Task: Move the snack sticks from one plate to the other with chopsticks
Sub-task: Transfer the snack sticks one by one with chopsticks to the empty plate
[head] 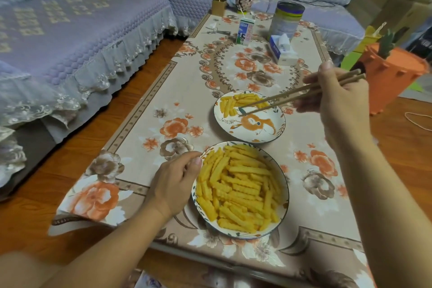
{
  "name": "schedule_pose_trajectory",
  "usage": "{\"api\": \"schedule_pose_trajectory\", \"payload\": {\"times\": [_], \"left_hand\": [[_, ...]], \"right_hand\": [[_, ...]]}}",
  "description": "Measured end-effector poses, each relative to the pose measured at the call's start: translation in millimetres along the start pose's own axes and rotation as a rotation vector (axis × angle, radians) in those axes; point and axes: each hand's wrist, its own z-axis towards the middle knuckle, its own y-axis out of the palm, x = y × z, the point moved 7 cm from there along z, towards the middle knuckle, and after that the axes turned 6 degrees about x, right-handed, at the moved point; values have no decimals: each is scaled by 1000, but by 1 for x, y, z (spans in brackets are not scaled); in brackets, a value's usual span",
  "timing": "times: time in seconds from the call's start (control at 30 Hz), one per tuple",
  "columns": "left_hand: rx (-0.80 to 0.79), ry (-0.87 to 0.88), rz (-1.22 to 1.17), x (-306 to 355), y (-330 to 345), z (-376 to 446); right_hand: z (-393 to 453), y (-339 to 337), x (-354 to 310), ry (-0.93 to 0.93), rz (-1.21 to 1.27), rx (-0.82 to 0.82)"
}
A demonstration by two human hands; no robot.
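Note:
A near plate (282, 184) sits close to me, heaped with yellow crinkle snack sticks (240, 189). Beyond it a far plate (261, 131) with an orange rabbit picture carries a smaller pile of snack sticks (236, 103) on its far left side. My right hand (336, 98) grips a pair of wooden chopsticks (297, 94). Their tips hang over the far plate, just beside that pile, and I see no stick between them. My left hand (175, 182) holds the near plate's left rim, thumb on the edge.
The low table (163, 147) has a floral cloth. At its far end stand a milk carton (244, 31), a tin can (286, 20), a tissue pack (284, 50), a mug (243, 1) and a small box (218, 6). A sofa (70, 30) runs along the left; an orange bin (392, 82) stands right.

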Motion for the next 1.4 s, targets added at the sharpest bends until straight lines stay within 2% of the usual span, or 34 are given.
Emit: {"api": "schedule_pose_trajectory", "payload": {"times": [0.1,0.4,0.6,0.77,1.03,1.23,1.4], "left_hand": [[-3,2,-4,-2,1,1],[9,16,7,-4,1,2],[12,16,43,-5,2,2],[27,29,84,1,1,1],[58,34,91,10,-2,-2],[-8,-22,56,5,3,-3],[-60,-93,70,4,5,-1]], "right_hand": [[12,8,26,73,-20,72],[18,58,51,87,-80,57],[20,55,50,47,-175,68],[12,53,43,-12,-184,-9],[-14,-17,28,64,-11,132],[-44,-74,9,75,17,154],[-67,-83,23,136,-7,128]]}}
